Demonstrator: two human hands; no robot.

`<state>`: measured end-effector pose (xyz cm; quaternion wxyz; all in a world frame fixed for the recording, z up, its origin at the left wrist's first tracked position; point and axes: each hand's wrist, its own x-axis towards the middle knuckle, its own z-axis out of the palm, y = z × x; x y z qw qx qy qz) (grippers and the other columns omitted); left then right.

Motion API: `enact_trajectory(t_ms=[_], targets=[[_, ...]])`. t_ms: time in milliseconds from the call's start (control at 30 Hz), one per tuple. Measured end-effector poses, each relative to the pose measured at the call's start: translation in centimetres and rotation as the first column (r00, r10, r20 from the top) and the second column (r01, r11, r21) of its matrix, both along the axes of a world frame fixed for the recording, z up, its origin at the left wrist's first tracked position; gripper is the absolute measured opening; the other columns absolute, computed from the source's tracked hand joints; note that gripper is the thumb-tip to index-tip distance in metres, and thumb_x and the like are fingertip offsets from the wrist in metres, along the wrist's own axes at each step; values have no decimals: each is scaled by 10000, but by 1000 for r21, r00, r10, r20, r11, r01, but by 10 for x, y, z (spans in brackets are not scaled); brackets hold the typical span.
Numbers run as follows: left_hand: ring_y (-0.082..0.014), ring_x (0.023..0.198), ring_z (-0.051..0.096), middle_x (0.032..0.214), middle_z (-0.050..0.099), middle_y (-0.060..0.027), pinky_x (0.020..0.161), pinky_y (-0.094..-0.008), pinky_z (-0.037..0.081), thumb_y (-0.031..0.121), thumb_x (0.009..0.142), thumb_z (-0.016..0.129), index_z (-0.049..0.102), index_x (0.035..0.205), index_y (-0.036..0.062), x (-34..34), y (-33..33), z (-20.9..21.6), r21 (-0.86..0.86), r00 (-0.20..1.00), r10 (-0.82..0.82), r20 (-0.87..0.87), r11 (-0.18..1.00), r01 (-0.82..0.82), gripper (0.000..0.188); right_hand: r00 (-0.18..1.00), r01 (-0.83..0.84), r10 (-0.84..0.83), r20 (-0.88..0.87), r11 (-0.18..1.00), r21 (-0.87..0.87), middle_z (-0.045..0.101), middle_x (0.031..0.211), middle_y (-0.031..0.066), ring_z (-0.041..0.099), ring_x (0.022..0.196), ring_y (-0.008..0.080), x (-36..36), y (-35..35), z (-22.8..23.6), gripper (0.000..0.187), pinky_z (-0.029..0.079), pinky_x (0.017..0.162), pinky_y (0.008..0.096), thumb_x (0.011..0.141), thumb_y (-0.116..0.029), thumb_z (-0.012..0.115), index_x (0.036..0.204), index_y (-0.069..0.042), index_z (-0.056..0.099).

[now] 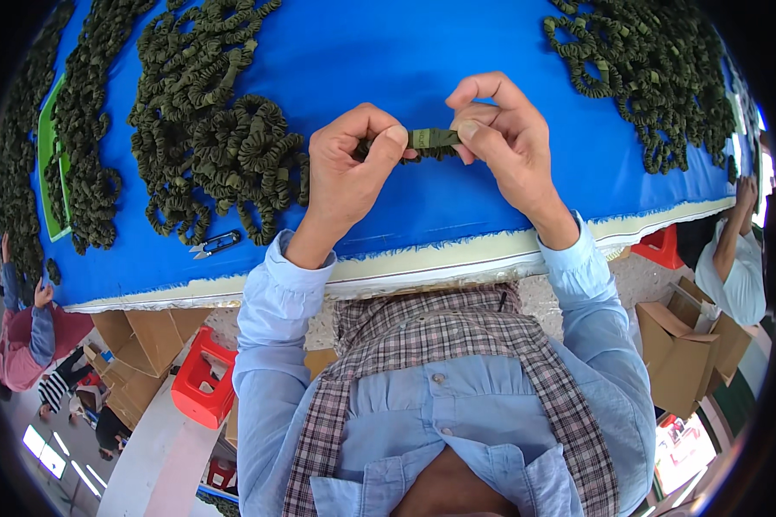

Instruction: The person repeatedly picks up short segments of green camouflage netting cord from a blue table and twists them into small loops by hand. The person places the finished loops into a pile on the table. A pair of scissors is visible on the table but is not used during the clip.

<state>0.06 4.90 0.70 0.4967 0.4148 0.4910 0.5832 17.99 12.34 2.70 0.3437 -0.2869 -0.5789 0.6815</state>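
Note:
Between my hands, above the blue table cover (345,60), a dark green scrunchie (433,139) is stretched so that a flat stretch of its fabric faces up. My left hand (358,159) pinches one end between thumb and forefinger; gathered fabric shows behind those fingers. At the other end my right hand (509,142) pinches with thumb and fingers, its forefinger raised and bent. Close by on the left lies a big pile of matching scrunchies (200,95). Small thread snips (216,245) rest on the cover below that pile.
Another scrunchie pile (655,77) covers the far right. More heaps and a green tray (56,164) stand at the far left. Other people's hands work at both table ends. Below the edge are a red stool (205,379) and cardboard boxes (677,353).

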Motion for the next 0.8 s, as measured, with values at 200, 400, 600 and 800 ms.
enact_trajectory(t_ms=[200, 400, 600, 800], targets=[[-21, 587, 482, 657, 546, 31, 501, -194, 371, 79, 915, 585, 594, 767, 23, 3, -1, 0, -31, 1000, -7, 2, 999, 7, 158, 942, -19, -93, 321, 944, 329, 599, 675, -30, 436, 542, 17, -9, -8, 8, 258, 351, 468, 196, 755, -102, 784, 983, -22, 693], [-20, 569, 453, 657, 532, 28, 493, -192, 347, 118, 932, 588, 583, 800, 23, 4, -3, -4, 13, 999, -19, -33, 1000, 19, 163, 959, -21, -101, 267, 908, 419, 640, 693, -2, 483, 536, 28, -9, -7, 3, 178, 366, 456, 190, 761, -101, 776, 913, -32, 715], [-40, 546, 444, 653, 514, 8, 488, -197, 333, 122, 952, 560, 555, 825, 20, 2, -4, -1, 50, 998, -31, -54, 998, 34, 163, 962, -28, -89, 259, 908, 417, 640, 670, 14, 513, 544, 37, -7, -6, -1, 152, 380, 456, 201, 775, -105, 767, 869, -13, 690], [-29, 561, 456, 646, 529, 20, 498, -198, 355, 109, 929, 579, 574, 791, 25, 2, -5, 0, 26, 999, -23, -25, 999, 23, 161, 976, -80, -9, 219, 915, 394, 644, 678, 17, 517, 549, 46, -4, -2, -7, 158, 382, 465, 213, 800, -124, 755, 873, -16, 666]])
